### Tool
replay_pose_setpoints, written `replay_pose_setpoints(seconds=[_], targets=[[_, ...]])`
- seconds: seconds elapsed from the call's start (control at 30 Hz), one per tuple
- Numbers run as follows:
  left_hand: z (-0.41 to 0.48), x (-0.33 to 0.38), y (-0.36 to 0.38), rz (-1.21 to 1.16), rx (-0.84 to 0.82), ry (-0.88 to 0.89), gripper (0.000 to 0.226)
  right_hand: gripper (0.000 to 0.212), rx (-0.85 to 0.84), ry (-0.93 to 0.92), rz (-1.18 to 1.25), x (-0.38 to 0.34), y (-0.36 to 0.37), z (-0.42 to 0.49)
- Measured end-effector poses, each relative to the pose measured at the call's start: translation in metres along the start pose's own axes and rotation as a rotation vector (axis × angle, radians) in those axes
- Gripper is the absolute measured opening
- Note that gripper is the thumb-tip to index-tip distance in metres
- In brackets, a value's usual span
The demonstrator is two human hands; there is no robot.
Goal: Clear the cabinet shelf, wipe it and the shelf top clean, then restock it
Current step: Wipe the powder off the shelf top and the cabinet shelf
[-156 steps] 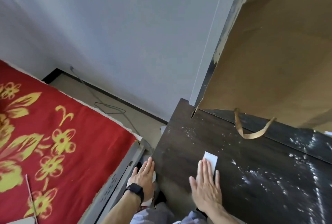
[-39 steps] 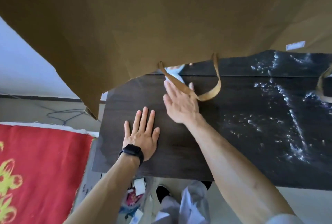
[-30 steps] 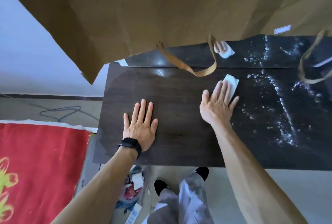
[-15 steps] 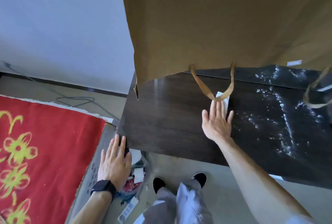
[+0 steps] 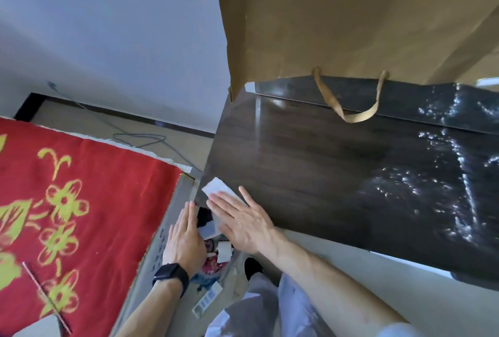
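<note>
The dark wood shelf top (image 5: 310,169) fills the middle and right of the view. Its right part is speckled with white dust (image 5: 445,180); the left part looks wiped. My right hand (image 5: 240,217) lies flat, fingers spread, pressing a white wipe (image 5: 216,187) on the top's front-left corner. My left hand (image 5: 185,239), with a black watch on the wrist, rests flat on the grey edge beside the red cloth, just left of that corner, holding nothing.
A brown paper bag (image 5: 351,17) with a loop handle (image 5: 348,104) hangs over the back of the shelf top. A red cloth with yellow flowers (image 5: 67,201) lies at left. Litter (image 5: 213,258) sits in the gap below my hands. A cable (image 5: 140,138) runs along the floor.
My right hand has slid the wipe from the middle of the top, under the bag handle, to the front-left corner. My left hand stays on the grey edge beside the cloth.
</note>
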State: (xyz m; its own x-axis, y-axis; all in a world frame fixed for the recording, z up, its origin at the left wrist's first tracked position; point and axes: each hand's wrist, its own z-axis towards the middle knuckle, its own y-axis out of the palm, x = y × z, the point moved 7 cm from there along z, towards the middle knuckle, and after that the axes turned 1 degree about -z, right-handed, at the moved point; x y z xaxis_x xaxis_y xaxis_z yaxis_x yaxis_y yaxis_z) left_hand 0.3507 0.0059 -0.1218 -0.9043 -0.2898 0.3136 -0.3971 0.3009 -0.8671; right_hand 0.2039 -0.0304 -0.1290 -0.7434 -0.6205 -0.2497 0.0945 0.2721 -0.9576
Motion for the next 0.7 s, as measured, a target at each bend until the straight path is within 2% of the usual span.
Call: replay_pose_setpoints(seconds=[0.07, 0.17, 0.23, 0.3, 0.43, 0.57, 0.63, 0.7], targets=[[0.001, 0.005, -0.002, -0.026, 0.008, -0.010, 0.077, 0.060, 0.070, 0.243, 0.008, 0.053, -0.006, -0.042], [-0.001, 0.008, -0.002, -0.037, -0.026, -0.016, 0.078, 0.066, 0.128, 0.737, 0.027, 0.120, -0.020, -0.097], [-0.002, 0.004, -0.005, -0.053, -0.040, -0.020, 0.080, 0.069, 0.135, 0.848, 0.066, 0.118, -0.022, -0.087], [0.000, -0.001, -0.012, -0.065, -0.033, -0.014, 0.080, 0.069, 0.166, 0.750, 0.087, 0.088, -0.023, -0.041], [0.001, -0.009, -0.025, -0.041, 0.003, -0.018, 0.074, 0.065, 0.076, 0.351, 0.083, 0.012, -0.015, 0.051], [0.000, -0.004, -0.034, -0.016, 0.005, 0.002, 0.063, 0.062, -0.010, 0.098, 0.036, -0.026, -0.001, 0.059], [0.004, 0.009, -0.029, 0.046, -0.014, 0.066, 0.060, 0.060, -0.008, 0.062, 0.051, -0.014, -0.002, 0.034], [0.010, 0.030, -0.022, 0.116, -0.028, 0.159, 0.057, 0.059, 0.039, 0.199, 0.097, 0.022, -0.009, -0.008]])
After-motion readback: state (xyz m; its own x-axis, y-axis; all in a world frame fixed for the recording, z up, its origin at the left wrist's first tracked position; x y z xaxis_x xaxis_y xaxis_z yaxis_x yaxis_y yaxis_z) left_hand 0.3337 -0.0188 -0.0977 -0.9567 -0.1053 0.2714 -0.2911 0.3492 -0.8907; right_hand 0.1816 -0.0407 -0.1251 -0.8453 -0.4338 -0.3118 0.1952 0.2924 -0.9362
